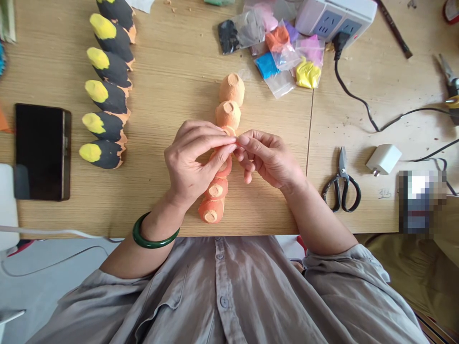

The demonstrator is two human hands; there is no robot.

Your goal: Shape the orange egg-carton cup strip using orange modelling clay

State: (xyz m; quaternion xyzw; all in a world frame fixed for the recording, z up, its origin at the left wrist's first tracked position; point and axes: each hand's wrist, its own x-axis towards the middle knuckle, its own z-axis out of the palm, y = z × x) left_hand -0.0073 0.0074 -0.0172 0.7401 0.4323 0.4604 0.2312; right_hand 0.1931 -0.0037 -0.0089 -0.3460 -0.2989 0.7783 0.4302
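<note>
A row of rounded orange pieces (pixel 229 113) runs down the middle of the table, each with a small pale disc on it. Over the middle of that row, my left hand (pixel 195 155) is closed, thumb and fingertips pinched together. My right hand (pixel 267 155) meets it there, its thumb and index finger pressed together at the left fingertips. Whatever lies between the fingertips is too small to make out. Both hands hide part of the row. Several black pieces with yellow tips (pixel 107 126) form another row at the left.
A phone-like black device (pixel 39 152) lies at far left. Bags of coloured clay (pixel 279 45) and a power strip (pixel 335 19) sit at the back. Black-handled scissors (pixel 342 181), a white adapter (pixel 383 159) and cables are on the right.
</note>
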